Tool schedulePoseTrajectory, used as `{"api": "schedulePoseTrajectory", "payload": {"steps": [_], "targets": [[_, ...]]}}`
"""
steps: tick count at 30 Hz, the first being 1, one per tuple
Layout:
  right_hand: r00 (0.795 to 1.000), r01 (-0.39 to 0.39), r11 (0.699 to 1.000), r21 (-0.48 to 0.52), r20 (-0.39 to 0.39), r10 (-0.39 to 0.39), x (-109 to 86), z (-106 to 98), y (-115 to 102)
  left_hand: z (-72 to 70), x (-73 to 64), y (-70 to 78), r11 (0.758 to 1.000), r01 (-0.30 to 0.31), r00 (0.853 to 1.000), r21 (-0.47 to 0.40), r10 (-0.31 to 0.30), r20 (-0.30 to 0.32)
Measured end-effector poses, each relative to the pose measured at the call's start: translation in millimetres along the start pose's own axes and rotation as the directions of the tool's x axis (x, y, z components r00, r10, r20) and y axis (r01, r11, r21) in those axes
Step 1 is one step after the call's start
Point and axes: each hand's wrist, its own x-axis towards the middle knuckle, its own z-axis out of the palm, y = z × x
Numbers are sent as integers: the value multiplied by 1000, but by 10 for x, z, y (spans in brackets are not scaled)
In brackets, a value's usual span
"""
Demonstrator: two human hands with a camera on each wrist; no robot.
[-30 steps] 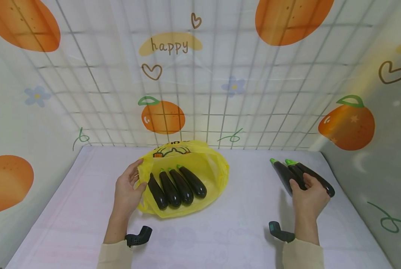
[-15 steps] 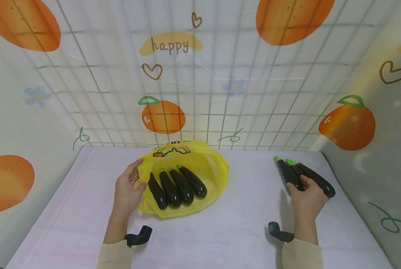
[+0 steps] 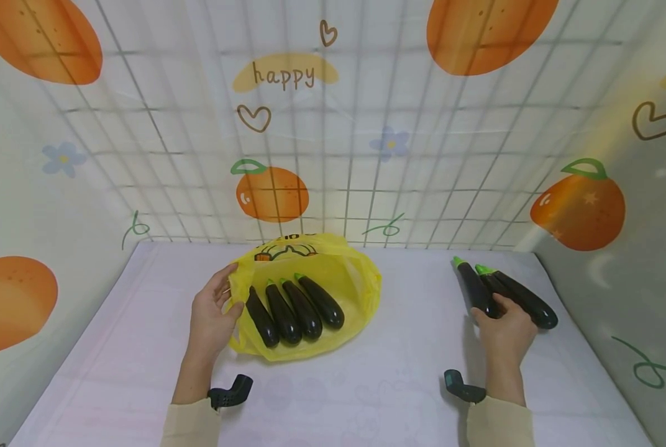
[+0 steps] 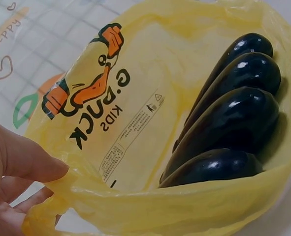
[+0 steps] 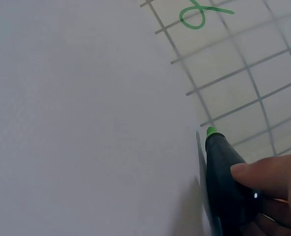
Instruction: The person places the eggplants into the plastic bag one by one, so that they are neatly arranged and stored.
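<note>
A printed sheet patterned with oranges, hearts and the word "happy" backs a pale worktop, where a person works with two bare hands. Near the worktop's far edge, around the middle, a yellow bag lies with its mouth wide, a cartoon duck printed on its wall. The left hand pinches the bag's rim at its left side, while the right hand, well apart at the worktop's right, curls thumb and fingers round the thick end of one glossy eggplant. Four dark eggplants lie side by side inside the bag; outside it, just beside the gripped one, rests a neighbouring eggplant, with what looks like another mostly hidden between them. The step in hand appears to be picking up an eggplant, though whether it is clear of the worktop cannot be told. On that reading, the next move calls for a secure hold, a lift away from its neighbours and a carry leftward to the bag's mouth, rim held wide. The gripped eggplant's small green stem tip points toward the sheet
</note>
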Motion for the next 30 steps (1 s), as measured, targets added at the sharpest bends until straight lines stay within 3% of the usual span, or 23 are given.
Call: {"api": "schedulePoseTrajectory", "payload": {"steps": [12,23,30], "targets": [[1000,-21,1000,13,13,20,-20,31,-5,12,9,-2,1000,3,1000,4,-3,2],[999,-47,988,145,4,47,-40,35,-100,12,14,-13,1000,-9,1000,-15,9,8],[999,-33,982,187,10,32,-84,14,-209,11,2,-7,1000,16,1000,-10,-16,8]]}}
